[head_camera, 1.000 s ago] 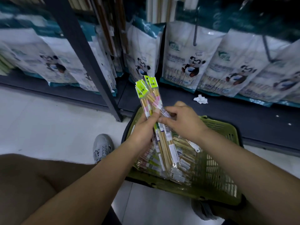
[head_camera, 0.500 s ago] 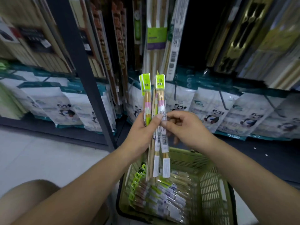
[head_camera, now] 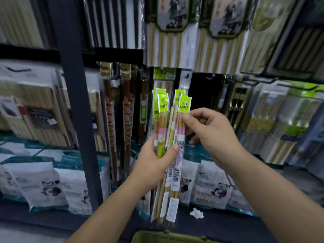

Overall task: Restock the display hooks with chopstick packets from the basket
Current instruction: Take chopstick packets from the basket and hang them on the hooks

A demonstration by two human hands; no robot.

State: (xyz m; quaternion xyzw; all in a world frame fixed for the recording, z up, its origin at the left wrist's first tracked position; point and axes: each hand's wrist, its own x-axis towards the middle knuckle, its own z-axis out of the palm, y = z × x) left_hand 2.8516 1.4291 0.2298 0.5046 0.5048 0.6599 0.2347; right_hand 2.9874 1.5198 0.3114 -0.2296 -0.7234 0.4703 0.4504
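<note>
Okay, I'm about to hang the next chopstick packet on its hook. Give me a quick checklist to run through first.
1. Bunch held firmly: ok. The left hand grips the chopstick packets around their middle.
2. One packet singled out: ok. The right hand pinches the front packet just under its green header.
3. Hang hole free: cannot tell; the header is blurred.
4. Matching hook found: ok. The hook above the bunch carries hanging packets with the same green header.
5. Room left on that hook: cannot tell.
6. Basket close by: ok; its rim shows below the hands.
</note>
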